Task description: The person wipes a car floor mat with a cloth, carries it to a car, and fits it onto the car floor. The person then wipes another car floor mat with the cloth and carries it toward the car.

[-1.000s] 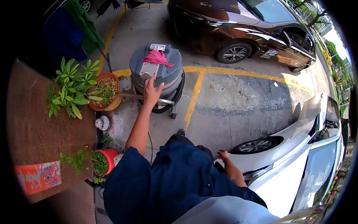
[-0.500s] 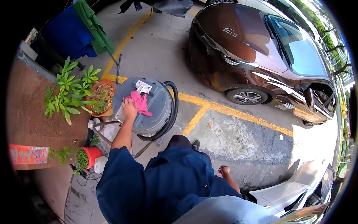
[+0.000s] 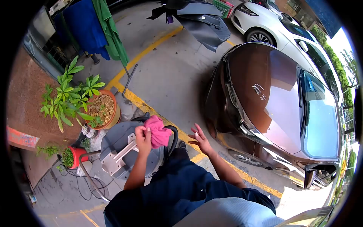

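A crumpled pink cloth (image 3: 158,132) is pinched in my left hand (image 3: 143,140), raised over the right part of a grey vacuum machine (image 3: 113,142). The machine's round lid carries a metal handle bracket, and a black hose curves along its far side. My right hand (image 3: 201,140) is held up to the right of the cloth, fingers spread, touching nothing.
A brown car (image 3: 261,87) stands on the right, with a white car (image 3: 272,28) behind it. Potted plants (image 3: 107,111) are at the left. Blue and green cloths (image 3: 109,34) hang at the upper left. Dark panels (image 3: 200,22) are at the top; a cable lies on the ground.
My left hand has taken the pink cloth off the machine's lid and lifted it. My right hand has come up from my side. The view has turned, and the machine appears lower and further left.
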A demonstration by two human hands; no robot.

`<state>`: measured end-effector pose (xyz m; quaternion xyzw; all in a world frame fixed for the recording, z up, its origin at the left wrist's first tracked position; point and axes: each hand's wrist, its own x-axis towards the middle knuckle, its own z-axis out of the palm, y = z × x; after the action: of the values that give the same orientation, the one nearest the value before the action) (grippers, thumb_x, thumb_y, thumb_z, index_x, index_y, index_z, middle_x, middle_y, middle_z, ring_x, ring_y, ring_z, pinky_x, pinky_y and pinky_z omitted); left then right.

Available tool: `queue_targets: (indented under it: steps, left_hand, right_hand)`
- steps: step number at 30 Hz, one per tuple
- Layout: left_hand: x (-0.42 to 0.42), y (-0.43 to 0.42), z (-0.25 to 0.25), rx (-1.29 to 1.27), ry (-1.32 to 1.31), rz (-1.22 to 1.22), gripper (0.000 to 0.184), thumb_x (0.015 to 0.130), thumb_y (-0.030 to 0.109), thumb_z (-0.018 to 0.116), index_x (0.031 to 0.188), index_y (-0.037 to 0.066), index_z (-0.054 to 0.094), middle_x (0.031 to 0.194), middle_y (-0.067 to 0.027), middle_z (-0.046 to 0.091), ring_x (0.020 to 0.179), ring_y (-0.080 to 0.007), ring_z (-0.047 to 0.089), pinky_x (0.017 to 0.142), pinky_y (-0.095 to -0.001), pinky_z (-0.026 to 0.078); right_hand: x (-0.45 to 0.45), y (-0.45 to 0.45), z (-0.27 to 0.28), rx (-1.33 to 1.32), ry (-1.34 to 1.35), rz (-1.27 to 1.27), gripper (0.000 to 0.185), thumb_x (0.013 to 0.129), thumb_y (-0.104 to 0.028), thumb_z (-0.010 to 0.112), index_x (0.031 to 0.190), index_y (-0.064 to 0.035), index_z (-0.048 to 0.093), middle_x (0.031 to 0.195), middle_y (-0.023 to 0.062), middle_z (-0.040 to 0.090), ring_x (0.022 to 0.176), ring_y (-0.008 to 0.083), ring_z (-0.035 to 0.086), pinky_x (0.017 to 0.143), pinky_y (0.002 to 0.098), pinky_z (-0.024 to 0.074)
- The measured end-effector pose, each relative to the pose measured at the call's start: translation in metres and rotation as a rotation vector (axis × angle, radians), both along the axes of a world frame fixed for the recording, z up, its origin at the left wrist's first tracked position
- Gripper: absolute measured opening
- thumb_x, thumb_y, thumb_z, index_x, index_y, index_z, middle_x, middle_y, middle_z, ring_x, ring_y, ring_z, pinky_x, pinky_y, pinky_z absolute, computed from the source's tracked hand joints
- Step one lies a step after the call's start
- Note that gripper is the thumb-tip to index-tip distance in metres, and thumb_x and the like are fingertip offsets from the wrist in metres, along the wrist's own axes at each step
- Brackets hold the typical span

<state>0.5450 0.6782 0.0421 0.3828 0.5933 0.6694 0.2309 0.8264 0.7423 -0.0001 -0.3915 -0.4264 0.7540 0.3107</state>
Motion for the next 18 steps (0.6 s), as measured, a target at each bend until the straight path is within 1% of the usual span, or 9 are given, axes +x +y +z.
queue_targets:
  steps: [1,3,5,6,7,8,11,15,18]
  left_hand:
    - [0.023,0.035,0.000,0.000,-0.066,-0.119,0.013,0.092,0.009,0.060,0.092,0.005,0.047,0.078,0.0017,0.043,0.068,-0.0059,0.040,0.061,-0.0214,0.037]
    - [0.072,0.093,0.027,-0.205,-0.042,-0.333,0.017,0.089,0.014,0.066,0.092,0.004,0.051,0.080,-0.0035,0.052,0.072,-0.0088,0.050,0.063,-0.0253,0.043]
    - [0.100,0.150,0.027,0.019,0.342,-0.292,0.021,0.088,0.017,0.067,0.098,0.003,0.055,0.093,-0.0086,0.061,0.084,-0.0171,0.060,0.069,-0.0303,0.049]
    - [0.096,0.176,0.029,0.000,0.305,-0.395,0.024,0.088,0.018,0.067,0.102,0.003,0.056,0.101,-0.0104,0.062,0.090,-0.0208,0.061,0.073,-0.0321,0.050]
    - [0.098,0.199,0.034,-0.019,0.251,-0.497,0.027,0.088,0.019,0.067,0.106,0.002,0.057,0.109,-0.0121,0.063,0.095,-0.0246,0.062,0.078,-0.0339,0.052]
    - [0.102,0.220,0.034,-0.020,0.006,-0.566,0.031,0.089,0.019,0.065,0.114,0.002,0.057,0.117,-0.0135,0.061,0.101,-0.0234,0.062,0.085,-0.0316,0.052]
    - [0.080,0.294,0.029,-0.057,-0.032,-0.523,0.029,0.091,0.018,0.064,0.113,0.001,0.057,0.118,-0.0128,0.060,0.101,-0.0208,0.062,0.085,-0.0312,0.052]
    - [0.036,0.378,-0.018,-0.327,-0.448,-0.380,0.028,0.098,0.025,0.054,0.114,0.003,0.057,0.112,-0.0108,0.063,0.098,-0.0175,0.061,0.083,-0.0300,0.049]
    - [0.005,0.428,-0.018,-0.423,-0.690,-0.255,0.033,0.097,0.033,0.053,0.112,0.004,0.057,0.110,-0.0127,0.064,0.095,-0.0200,0.062,0.081,-0.0324,0.050]
  right_hand:
    - [-0.024,0.022,0.008,-0.010,0.230,0.089,0.071,0.097,-0.046,0.047,0.152,-0.0197,0.012,0.153,0.0141,0.022,0.132,0.0256,0.040,0.101,0.0404,0.0427]
    - [-0.060,0.072,0.009,0.034,0.436,0.061,0.068,0.098,-0.045,0.044,0.151,-0.0140,0.014,0.151,0.0141,0.028,0.131,0.0242,0.041,0.103,0.0385,0.0409]
    - [-0.061,0.122,0.030,-0.202,0.555,-0.141,0.063,0.098,-0.044,0.043,0.147,-0.0078,0.026,0.142,0.0134,0.040,0.127,0.0246,0.045,0.103,0.0375,0.0411]
    - [-0.059,0.151,0.036,-0.340,0.626,-0.142,0.058,0.098,-0.047,0.042,0.139,-0.0062,0.039,0.131,0.0127,0.052,0.122,0.0263,0.050,0.103,0.0404,0.0418]
    - [-0.048,0.173,0.047,-0.426,0.688,-0.163,0.057,0.097,-0.048,0.040,0.134,-0.0048,0.046,0.129,0.0134,0.055,0.119,0.0287,0.052,0.103,0.0426,0.0417]
    - [-0.039,0.198,0.046,-0.447,0.662,-0.208,0.057,0.097,-0.048,0.040,0.134,-0.0055,0.046,0.130,0.0137,0.054,0.120,0.0296,0.051,0.104,0.0439,0.0412]
    - [-0.024,0.279,0.049,-0.505,0.640,-0.302,0.056,0.096,-0.049,0.040,0.135,-0.0075,0.046,0.133,0.0141,0.052,0.122,0.0320,0.049,0.106,0.0473,0.0381]
    - [-0.017,0.394,0.031,-0.447,0.724,-0.275,0.057,0.097,-0.048,0.039,0.134,-0.0057,0.046,0.130,0.0179,0.052,0.120,0.0379,0.050,0.104,0.0506,0.0393]
    - [-0.022,0.480,0.052,-0.329,0.702,-0.292,0.053,0.097,-0.043,0.042,0.133,-0.0037,0.045,0.125,0.0185,0.055,0.115,0.0392,0.053,0.101,0.0501,0.0416]
